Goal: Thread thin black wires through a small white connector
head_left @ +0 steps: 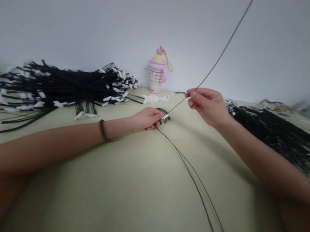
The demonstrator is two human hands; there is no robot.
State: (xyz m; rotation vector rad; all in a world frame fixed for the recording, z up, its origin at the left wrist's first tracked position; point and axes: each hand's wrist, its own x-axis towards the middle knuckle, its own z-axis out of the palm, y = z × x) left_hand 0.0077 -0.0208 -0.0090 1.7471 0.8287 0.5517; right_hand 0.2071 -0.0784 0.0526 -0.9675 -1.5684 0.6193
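My left hand [150,118] is closed in a pinch at the middle of the table. Between its fingers are thin dark wires [191,168], which run down to the front edge of the view, and a small white label [165,116] shows at the fingertips. My right hand [207,104], up and to the right, pinches another stretch of thin wire [223,50]. That wire slants from the left hand through the right fingertips and out at the top. Just behind the left fingers lie short dark wire ends [166,113], partly hidden.
A big pile of black cables with white tags [68,85] lies at the back left. More black cables [276,131] are on the right. A pink-and-white cup [156,76] stands by the wall, with white tag pieces [152,99] in front of it on the pale table [120,190].
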